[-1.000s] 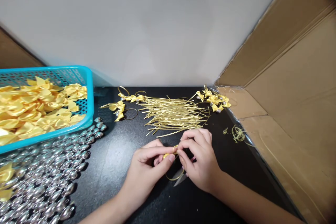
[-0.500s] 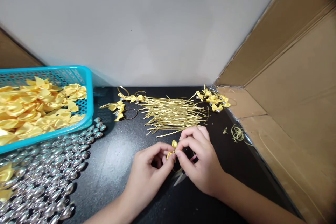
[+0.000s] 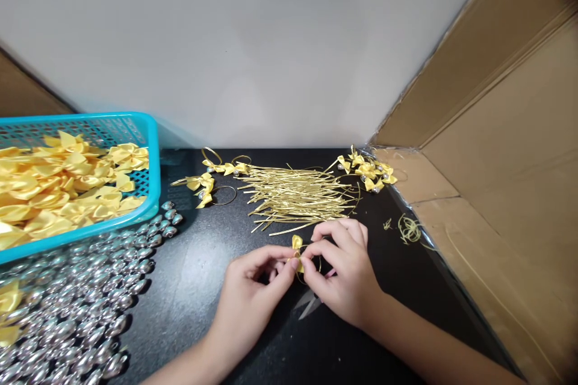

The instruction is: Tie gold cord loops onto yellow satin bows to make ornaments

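Between both hands, low over the black table, is a yellow ribbon bow with a thin gold cord loop hanging from it. My left hand pinches the bow from the left between thumb and forefinger. From the other side, the thumb and forefinger of my right hand close at the bow's middle; whether they grip cord or ribbon is hidden. Partly under my right hand lies a pair of scissors, its blades showing. Just beyond the hands lies a bundle of cut gold cords.
A turquoise basket of yellow bows stands at left. Many silver beads spread before it. Bows with beads and cord loops lie in a left group and a right group. Cord scraps lie near the cardboard wall.
The bow has turned and shifted slightly left between my fingers, and its cord loop shows more. Both hands have moved only a little.
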A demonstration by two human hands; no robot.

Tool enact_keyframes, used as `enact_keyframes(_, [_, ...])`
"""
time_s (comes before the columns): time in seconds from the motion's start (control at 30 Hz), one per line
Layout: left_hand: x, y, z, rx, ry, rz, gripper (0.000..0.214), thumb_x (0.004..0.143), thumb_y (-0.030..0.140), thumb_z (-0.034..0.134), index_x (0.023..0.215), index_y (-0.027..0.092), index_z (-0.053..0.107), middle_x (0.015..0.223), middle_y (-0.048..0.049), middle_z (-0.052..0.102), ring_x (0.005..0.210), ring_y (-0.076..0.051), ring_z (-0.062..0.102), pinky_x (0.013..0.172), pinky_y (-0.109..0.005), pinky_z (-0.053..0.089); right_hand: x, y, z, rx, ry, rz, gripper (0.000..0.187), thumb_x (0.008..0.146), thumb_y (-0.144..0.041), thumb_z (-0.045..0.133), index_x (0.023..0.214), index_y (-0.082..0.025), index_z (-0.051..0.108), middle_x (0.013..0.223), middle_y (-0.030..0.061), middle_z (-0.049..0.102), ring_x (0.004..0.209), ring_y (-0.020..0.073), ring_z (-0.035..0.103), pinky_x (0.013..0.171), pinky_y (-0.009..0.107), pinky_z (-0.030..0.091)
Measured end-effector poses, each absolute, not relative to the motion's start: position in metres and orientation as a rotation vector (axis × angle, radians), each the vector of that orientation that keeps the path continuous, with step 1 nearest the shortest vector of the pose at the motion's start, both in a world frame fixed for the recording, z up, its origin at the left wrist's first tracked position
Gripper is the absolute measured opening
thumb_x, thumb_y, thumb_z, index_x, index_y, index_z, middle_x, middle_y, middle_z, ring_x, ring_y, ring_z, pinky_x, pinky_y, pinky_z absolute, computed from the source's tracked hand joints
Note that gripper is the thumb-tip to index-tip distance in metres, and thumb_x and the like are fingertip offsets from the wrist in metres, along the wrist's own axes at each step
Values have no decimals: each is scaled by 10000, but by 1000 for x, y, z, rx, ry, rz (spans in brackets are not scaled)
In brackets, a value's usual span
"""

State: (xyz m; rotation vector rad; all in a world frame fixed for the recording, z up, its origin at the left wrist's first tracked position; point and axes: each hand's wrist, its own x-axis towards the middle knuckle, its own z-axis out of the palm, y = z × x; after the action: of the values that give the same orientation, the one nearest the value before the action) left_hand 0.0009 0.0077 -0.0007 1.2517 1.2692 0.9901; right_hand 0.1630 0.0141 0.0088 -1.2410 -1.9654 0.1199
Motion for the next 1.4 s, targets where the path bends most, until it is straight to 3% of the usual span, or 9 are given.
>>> enact_keyframes(0.23, [1, 8, 1, 1335, 1250, 990, 143, 775, 255, 672, 837, 183, 780, 704, -35, 744, 638, -188, 665, 589, -276, 527, 163, 12, 8, -1225, -1984, 140, 119, 838, -185, 625, 726, -220, 647, 832, 9, 629, 859, 192, 522, 789, 368, 336])
enact_keyframes(0.67, [-1, 9, 0, 1426, 1218, 1021, 118, 780, 254, 710, 854, 209, 790, 730, -32, 731, 575, -146, 601, 511, -231, 470, 163, 12, 6, -1228, -1953, 155, 116, 835, -187, 635, 731, -229, 666, 809, 7, 627, 837, 189, 518, 772, 369, 338])
enact_keyframes(0.8, [-1, 8, -1, 1412, 1222, 1036, 102, 803, 239, 689, 819, 215, 787, 760, -31, 738, 662, -173, 661, 579, -249, 507, 162, 12, 7, -1224, -1954, 148, 130, 834, -179, 633, 724, -234, 677, 794, 5, 627, 831, 187, 521, 768, 365, 346])
enact_keyframes(1.0, [-2, 7, 0, 1446, 1233, 1028, 119, 819, 240, 663, 784, 198, 768, 705, -21, 713, 650, -176, 659, 583, -252, 508, 163, 11, 11, -1222, -1912, 159, 54, 800, -183, 634, 786, -223, 669, 821, 19, 626, 825, 195, 534, 774, 372, 363])
enact_keyframes(1.23, [-1, 8, -1, 1519, 1231, 1004, 134, 835, 234, 638, 785, 196, 756, 690, -20, 699, 633, -173, 642, 560, -245, 492, 166, 14, 16, -1176, -1930, 130, 153, 852, -127, 569, 861, -222, 689, 835, 24, 637, 838, 190, 531, 781, 371, 364])
enact_keyframes(1.4, [0, 8, 0, 1643, 1224, 970, 159, 845, 220, 617, 765, 188, 750, 661, -22, 687, 610, -167, 626, 551, -242, 477, 170, 16, 21, -1158, -2120, 70, 91, 855, -184, 616, 857, -239, 689, 881, 5, 673, 882, 206, 515, 821, 404, 308])
